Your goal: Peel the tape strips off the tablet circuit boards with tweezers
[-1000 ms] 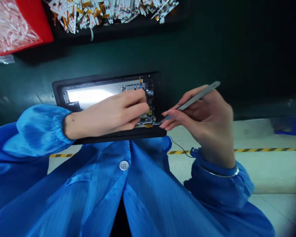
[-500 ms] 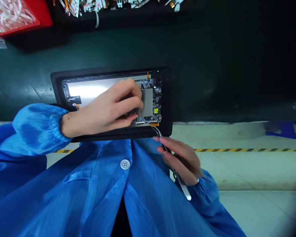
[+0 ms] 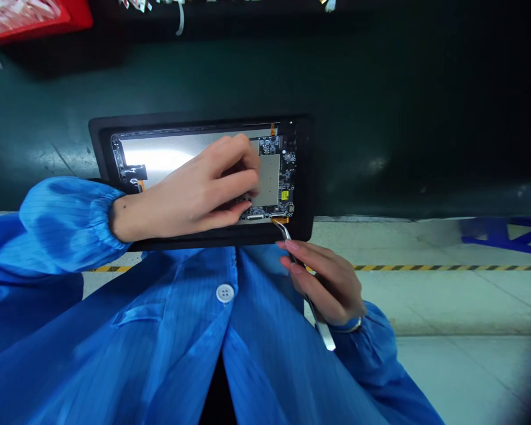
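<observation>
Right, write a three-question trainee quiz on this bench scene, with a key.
1. Which hand grips the slender steel tweezers: left or right?
2. True or false: the bare left hand reaches over the black rectangular tablet housing.
3. What colour is the small flat tab by the tweezers' tips: orange, green or white?

Key: 1. The right hand. 2. True. 3. Orange.
</observation>
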The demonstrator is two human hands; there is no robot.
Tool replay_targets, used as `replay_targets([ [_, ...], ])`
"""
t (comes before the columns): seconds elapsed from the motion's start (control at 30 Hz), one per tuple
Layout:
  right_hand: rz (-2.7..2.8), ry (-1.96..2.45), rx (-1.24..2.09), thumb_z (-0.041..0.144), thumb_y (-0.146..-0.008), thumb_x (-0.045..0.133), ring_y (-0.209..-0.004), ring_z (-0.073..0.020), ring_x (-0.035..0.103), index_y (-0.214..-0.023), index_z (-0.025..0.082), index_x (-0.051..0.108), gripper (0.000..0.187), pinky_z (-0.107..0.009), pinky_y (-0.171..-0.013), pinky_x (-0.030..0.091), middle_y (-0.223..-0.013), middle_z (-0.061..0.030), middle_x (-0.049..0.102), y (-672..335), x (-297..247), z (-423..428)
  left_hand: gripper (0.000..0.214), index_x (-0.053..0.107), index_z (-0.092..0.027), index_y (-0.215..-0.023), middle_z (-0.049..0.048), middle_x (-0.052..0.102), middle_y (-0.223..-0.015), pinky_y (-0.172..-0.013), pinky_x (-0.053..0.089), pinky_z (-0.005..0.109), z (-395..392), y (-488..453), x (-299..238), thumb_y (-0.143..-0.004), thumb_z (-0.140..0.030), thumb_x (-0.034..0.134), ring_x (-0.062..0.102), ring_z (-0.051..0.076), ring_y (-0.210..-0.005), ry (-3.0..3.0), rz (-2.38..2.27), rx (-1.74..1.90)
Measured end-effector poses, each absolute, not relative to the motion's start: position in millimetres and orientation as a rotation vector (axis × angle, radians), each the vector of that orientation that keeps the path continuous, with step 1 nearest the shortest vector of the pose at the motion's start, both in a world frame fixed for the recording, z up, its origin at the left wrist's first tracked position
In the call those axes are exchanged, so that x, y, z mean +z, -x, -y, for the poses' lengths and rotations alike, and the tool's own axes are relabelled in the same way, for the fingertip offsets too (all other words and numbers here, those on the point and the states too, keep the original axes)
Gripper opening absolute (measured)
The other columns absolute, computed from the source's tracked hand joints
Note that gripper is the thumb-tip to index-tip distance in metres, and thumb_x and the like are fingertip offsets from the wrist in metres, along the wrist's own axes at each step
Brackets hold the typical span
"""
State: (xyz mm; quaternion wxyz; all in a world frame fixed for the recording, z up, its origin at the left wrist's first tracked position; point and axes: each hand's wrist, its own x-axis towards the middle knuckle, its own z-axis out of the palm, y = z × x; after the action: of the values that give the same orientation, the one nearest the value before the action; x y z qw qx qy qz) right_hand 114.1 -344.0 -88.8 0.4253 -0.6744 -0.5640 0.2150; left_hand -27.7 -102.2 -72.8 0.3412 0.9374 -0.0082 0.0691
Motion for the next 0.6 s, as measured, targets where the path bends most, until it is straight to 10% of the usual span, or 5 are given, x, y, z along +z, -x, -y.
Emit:
replay_targets([
  [0.6,1.359,1.691,0.363,0.001,-0.082,0.064,-0.077,-0.0221,0.077,-0.128,0.028,0.064,0.053,-0.031,-0.060,0.067,-0.100,-0.0031,0.078,-95.7,-80.4,326.9,0.016,0.060,-0.012,-0.101,0.0147,0.058,-0.105,-0.081,0.055,0.036,102.2,25.2,-71.8,-0.099,-0.023,0.048,0.057,0.022,-0.099,-2.465,0.101,0.235],
])
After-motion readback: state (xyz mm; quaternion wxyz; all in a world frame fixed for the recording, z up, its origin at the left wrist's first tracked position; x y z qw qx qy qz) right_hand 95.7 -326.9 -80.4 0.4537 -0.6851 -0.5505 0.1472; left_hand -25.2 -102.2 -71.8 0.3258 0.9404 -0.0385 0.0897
